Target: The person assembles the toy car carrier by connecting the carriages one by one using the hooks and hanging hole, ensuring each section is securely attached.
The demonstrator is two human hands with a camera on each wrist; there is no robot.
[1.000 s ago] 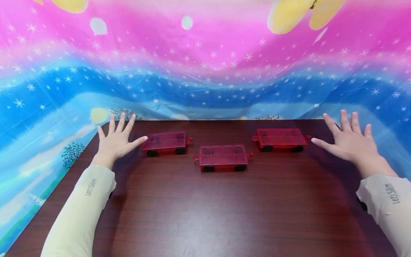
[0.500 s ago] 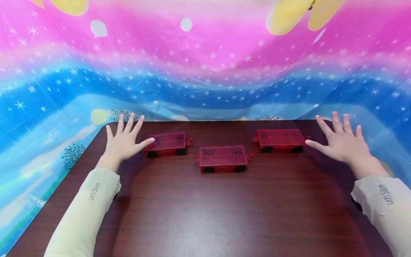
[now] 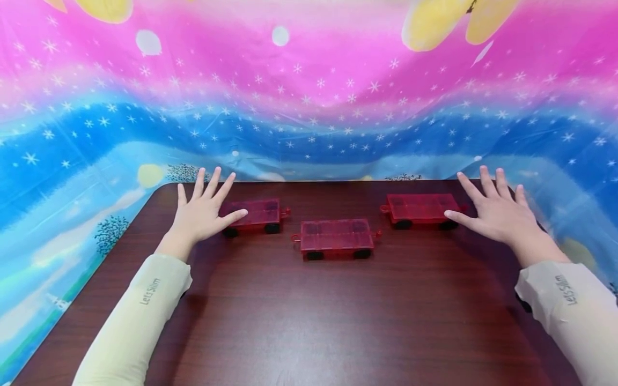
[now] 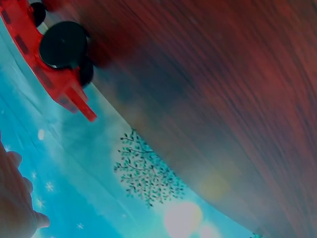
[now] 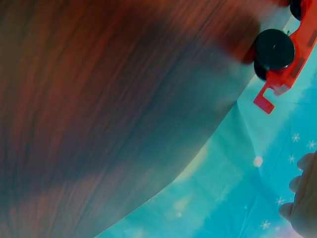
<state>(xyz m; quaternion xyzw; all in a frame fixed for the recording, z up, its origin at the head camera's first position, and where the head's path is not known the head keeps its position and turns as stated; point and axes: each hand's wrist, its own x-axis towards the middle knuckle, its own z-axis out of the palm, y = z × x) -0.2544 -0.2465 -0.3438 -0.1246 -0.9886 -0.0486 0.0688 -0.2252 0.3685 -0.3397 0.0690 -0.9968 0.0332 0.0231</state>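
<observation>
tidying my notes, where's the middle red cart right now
In the head view, the middle red cart sits near the centre of the table, between the left cart and the right cart and closer to the camera than both.

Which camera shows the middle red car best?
The head view: the middle red car is whole there, with nothing in front and two black wheels showing. The left wrist view seems to show just an end of the left car, and the right wrist view an end of the right car. Neither seems to show the middle one.
</observation>
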